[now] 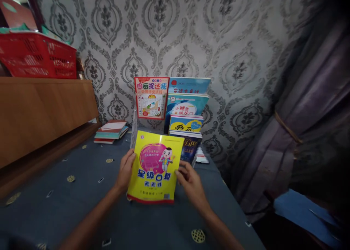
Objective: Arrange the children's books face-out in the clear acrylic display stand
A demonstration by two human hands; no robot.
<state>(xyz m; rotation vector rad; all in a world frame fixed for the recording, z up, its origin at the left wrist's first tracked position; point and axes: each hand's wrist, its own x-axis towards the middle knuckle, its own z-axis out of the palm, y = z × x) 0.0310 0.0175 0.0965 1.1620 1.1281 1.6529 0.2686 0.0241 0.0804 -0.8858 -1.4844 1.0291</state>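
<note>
A yellow children's workbook [155, 168] with a pink circle and a cartoon child on its cover is held upright over the blue cloth. My left hand [125, 171] grips its left edge. My right hand [190, 182] pinches its right edge, thumb on the cover. Right behind it stands a clear tiered rack [133, 128] holding a red-framed book [151, 98] at the upper left and several blue and yellow books [186, 115] stepped on the right.
A blue patterned cloth [82, 191] covers the table. A small stack of books [111, 131] lies at the far left by a wooden cabinet [41, 111] with a red basket [35, 55] on top. Grey curtain [306, 115] hangs on the right.
</note>
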